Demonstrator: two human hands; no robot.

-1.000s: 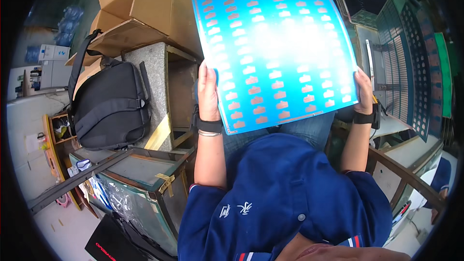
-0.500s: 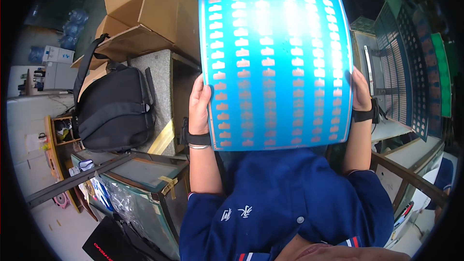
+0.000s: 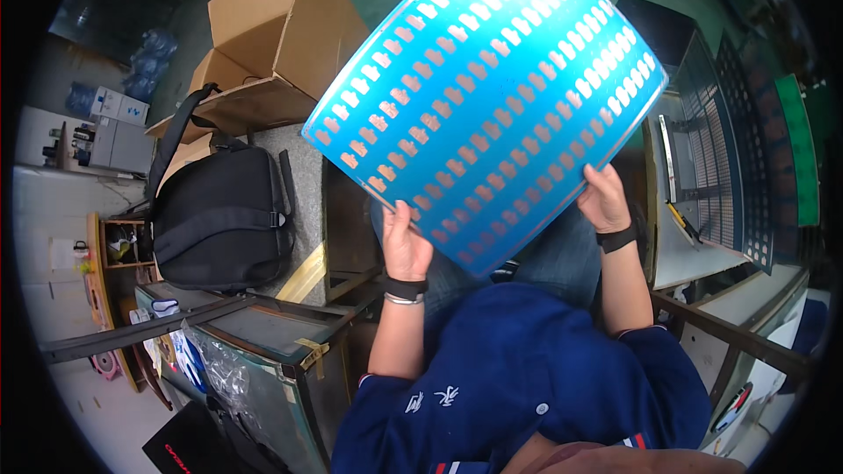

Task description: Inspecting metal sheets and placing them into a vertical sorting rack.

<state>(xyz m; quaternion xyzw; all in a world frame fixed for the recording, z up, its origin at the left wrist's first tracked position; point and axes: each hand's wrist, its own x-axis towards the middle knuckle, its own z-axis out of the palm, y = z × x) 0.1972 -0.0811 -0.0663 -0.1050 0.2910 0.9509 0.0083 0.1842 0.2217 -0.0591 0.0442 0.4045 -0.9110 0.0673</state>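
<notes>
Up in front of me is a large, thin blue sheet (image 3: 487, 114) printed with rows of small copper-coloured and shiny shapes. It is tilted, one corner pointing down toward my lap, and its upper part catches a bright glare. My left hand (image 3: 407, 250) grips the lower left edge with the thumb on the printed face; the other fingers are mostly hidden. On the lower right edge, my right hand (image 3: 606, 197) pinches the sheet between thumb and fingers. Each wrist wears a black band.
To the left, a black backpack (image 3: 219, 219) rests on a grey surface before an open cardboard box (image 3: 307, 44). At right, perforated panels (image 3: 746, 158) lean beside a white tabletop (image 3: 689, 250) holding a yellow-and-black tool (image 3: 683, 221). A metal bar (image 3: 149, 329) crosses the lower left.
The sheet has turned clockwise from upright to slanted, uncovering my lap. My left hand has moved right and down; my right hand has moved left and slightly down. Both still hold the sheet.
</notes>
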